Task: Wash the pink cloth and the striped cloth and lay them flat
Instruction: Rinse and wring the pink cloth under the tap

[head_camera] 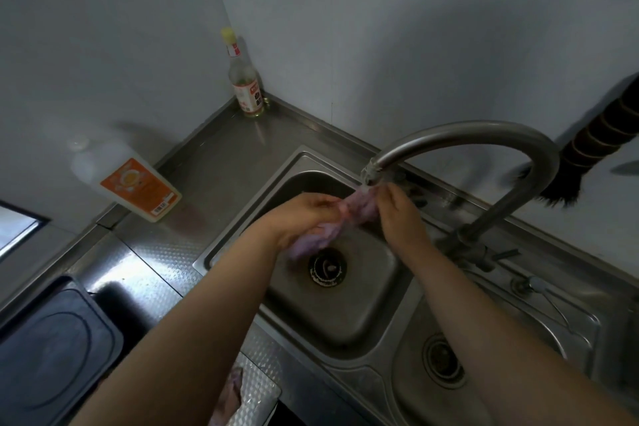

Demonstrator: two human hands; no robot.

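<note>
Under faucet (449, 138) | left hand (304, 218), right hand (397, 207) squeezing pink cloth (356, 209) tight | could slip into sink (363, 315), splash onto tabletop (207, 162)

A: Where does the one view look from?
B: From the person's head, steeply down and forward, close over the sink (221, 254) toward the table's (221, 145) back corner.

Pink cloth (332, 221): bunched and twisted into a rope, sagging toward the drain above the middle of the left sink basin (373, 315). Striped cloth (230, 394): crumpled, lying at the counter's (256, 377) front edge, partly hidden.
</note>
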